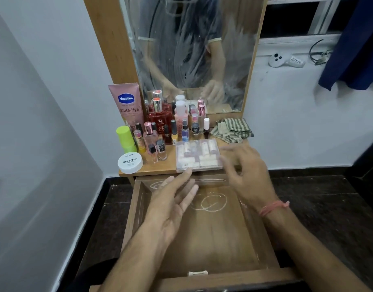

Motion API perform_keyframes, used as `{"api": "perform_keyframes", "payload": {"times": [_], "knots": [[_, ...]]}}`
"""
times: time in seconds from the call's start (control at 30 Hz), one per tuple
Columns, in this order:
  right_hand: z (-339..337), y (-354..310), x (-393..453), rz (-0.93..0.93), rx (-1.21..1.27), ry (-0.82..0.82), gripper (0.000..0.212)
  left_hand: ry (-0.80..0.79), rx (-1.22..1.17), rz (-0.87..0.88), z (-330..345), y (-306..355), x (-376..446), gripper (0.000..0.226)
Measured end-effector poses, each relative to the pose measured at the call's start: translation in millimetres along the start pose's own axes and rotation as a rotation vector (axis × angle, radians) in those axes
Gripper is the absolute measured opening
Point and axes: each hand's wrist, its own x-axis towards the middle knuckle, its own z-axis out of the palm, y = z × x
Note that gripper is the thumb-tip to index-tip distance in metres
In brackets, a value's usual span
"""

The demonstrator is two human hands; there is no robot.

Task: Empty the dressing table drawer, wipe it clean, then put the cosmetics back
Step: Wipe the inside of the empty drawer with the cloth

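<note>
The wooden drawer (213,239) is pulled out below me and holds nothing but white powdery smears on its floor. On the tabletop's front edge lies a clear plastic box of lipsticks (198,155). My left hand (173,205) hovers open over the drawer, its fingertips just below the box's front left corner. Just right of the box is my right hand (246,175), open with spread fingers and blurred. Neither hand holds anything. Bottles, nail polishes, a Vaseline tube (127,104) and a white nail polish remover jar (130,163) crowd the tabletop's left.
A striped folded cloth (232,129) lies at the tabletop's back right. A smeared mirror (191,49) stands behind the cosmetics. White walls flank the dressing table on both sides, and dark stone flooring (329,207) lies around the drawer.
</note>
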Motion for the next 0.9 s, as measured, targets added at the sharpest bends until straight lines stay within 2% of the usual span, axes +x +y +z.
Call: {"api": "perform_keyframes", "payload": {"times": [0.07,0.1,0.23,0.33,0.4,0.53,0.63,0.7,0.77,0.9], "knots": [[-10,14,24,0.074,-0.104,0.029,0.028,-0.052,0.289,0.068,-15,-2,-12,0.071],[-13,23,39,0.111,-0.171,-0.011,0.034,-0.068,0.475,0.107,-25,-3,-18,0.064],[-15,47,91,0.180,-0.345,-0.343,0.060,-0.134,1.229,0.317,-72,0,-36,0.038],[-12,55,107,0.162,-0.361,-0.385,0.063,-0.116,1.673,0.505,-95,6,-48,0.036],[-7,57,110,0.142,-0.371,-0.344,0.057,-0.095,1.674,0.555,-100,8,-53,0.031],[-6,51,105,0.192,-0.480,-0.362,0.045,-0.141,1.589,0.542,-100,9,-53,0.027],[-32,28,77,0.281,-0.399,-0.148,0.039,-0.174,1.575,0.523,-100,9,-53,0.024],[-51,3,38,0.259,-0.346,-0.047,0.035,-0.167,1.579,0.532,-101,9,-54,0.023],[-66,-25,-9,0.181,-0.340,-0.090,0.031,-0.159,1.574,0.545,-102,8,-55,0.021],[-51,-55,-78,0.030,-0.371,-0.337,0.035,-0.179,1.600,0.487,-101,7,-54,0.019]]}}
